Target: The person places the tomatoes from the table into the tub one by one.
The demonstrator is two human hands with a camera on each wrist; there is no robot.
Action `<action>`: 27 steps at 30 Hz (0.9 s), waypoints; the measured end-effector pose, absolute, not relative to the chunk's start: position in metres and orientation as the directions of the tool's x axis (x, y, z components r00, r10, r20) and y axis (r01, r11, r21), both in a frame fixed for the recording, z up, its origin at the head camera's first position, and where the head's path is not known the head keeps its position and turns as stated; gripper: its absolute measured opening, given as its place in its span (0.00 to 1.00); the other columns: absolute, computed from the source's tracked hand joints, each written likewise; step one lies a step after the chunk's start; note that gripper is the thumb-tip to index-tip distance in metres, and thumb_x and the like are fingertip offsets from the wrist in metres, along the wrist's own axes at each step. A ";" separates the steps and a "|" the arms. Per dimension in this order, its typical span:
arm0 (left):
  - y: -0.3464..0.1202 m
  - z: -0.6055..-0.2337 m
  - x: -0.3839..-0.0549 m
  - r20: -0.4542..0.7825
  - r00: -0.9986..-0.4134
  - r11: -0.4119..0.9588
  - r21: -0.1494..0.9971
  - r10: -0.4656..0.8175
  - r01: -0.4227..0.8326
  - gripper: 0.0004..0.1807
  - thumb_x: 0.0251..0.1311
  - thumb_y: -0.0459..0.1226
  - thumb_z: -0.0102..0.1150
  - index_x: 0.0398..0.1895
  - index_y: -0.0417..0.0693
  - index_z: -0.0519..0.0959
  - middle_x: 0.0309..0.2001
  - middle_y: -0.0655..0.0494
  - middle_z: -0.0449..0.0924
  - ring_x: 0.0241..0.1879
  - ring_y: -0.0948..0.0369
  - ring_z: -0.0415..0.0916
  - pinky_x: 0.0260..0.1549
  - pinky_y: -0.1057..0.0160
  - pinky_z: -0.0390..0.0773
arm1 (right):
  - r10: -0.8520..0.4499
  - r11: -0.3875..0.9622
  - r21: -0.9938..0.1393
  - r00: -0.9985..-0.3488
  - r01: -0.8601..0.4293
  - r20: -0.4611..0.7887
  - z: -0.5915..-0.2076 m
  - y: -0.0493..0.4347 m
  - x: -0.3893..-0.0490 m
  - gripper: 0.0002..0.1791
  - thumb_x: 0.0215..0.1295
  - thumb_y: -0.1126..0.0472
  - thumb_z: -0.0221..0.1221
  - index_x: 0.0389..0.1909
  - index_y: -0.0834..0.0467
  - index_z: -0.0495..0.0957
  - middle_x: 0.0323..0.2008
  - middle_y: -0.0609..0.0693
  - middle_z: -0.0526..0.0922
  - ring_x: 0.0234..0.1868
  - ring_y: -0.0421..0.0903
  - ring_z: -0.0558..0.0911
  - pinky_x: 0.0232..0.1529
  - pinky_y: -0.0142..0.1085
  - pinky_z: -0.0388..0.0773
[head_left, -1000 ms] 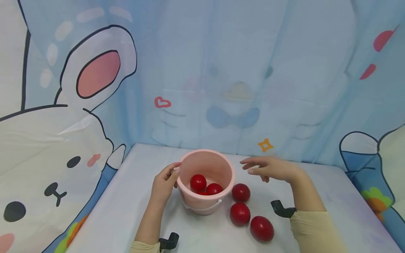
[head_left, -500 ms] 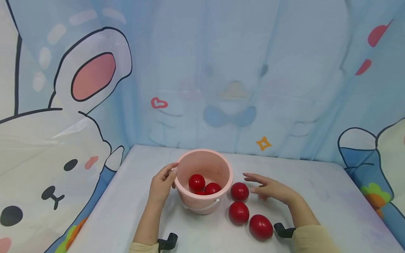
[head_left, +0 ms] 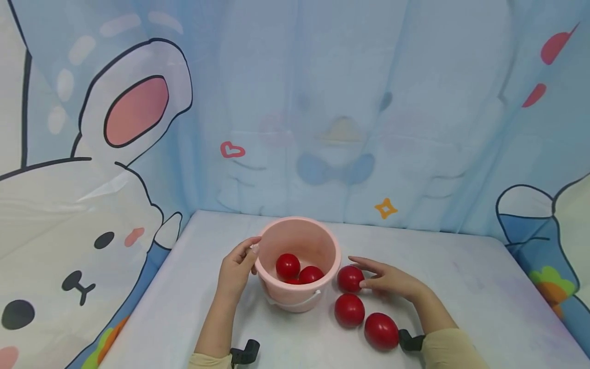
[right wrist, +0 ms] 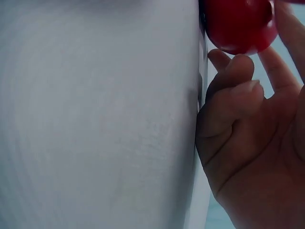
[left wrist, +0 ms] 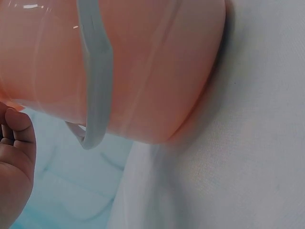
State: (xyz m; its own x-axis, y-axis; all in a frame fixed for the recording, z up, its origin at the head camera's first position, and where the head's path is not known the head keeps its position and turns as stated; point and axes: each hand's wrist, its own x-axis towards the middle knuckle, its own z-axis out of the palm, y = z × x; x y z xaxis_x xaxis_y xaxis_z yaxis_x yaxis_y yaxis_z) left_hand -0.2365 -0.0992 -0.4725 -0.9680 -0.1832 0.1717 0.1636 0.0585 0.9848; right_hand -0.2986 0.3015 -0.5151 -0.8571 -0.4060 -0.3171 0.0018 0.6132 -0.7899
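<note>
A pink bucket (head_left: 295, 294) with a pale handle (left wrist: 98, 71) stands on the white table, several glossy red balls (head_left: 288, 266) inside it. At its left rim, my left hand (head_left: 236, 267) holds on with thumb and fingers. Three more red balls lie outside, to the bucket's right. My right hand (head_left: 394, 281) is at the farthest of them, a red ball (head_left: 350, 279), forefinger stretched behind it and thumb at its near right side. In the right wrist view that ball (right wrist: 240, 21) sits beyond loosely bent fingers (right wrist: 228, 105).
The middle red ball (head_left: 349, 310) and a slightly oval red ball (head_left: 381, 331) lie nearer on the table (head_left: 156, 328). A blue cartoon curtain (head_left: 276, 102) hangs behind the table's back edge and along the sides.
My right hand has come down and forward from above the table to the farthest loose ball. My left hand stays at the bucket's rim; the balls lie as before.
</note>
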 end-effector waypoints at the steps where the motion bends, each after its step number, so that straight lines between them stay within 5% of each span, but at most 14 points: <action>1: -0.099 -0.472 -0.236 0.170 -0.969 0.058 0.985 -0.181 0.162 0.14 0.66 0.45 0.61 0.52 0.59 0.83 0.25 0.54 0.71 0.22 0.60 0.72 0.28 0.62 0.75 | -0.405 0.617 -0.787 -0.857 0.002 -0.320 -0.515 0.301 -0.298 0.46 0.49 0.42 0.72 0.71 0.33 0.63 0.70 0.56 0.67 0.30 0.53 0.80 0.31 0.39 0.80; 27: -0.096 -0.447 -0.222 0.139 -0.977 0.011 0.990 -0.163 0.139 0.14 0.68 0.36 0.59 0.54 0.50 0.82 0.25 0.56 0.70 0.23 0.58 0.71 0.29 0.66 0.74 | -0.428 0.601 -0.799 -0.854 -0.024 -0.297 -0.518 0.301 -0.298 0.41 0.51 0.43 0.72 0.68 0.39 0.69 0.69 0.58 0.69 0.21 0.51 0.77 0.25 0.39 0.79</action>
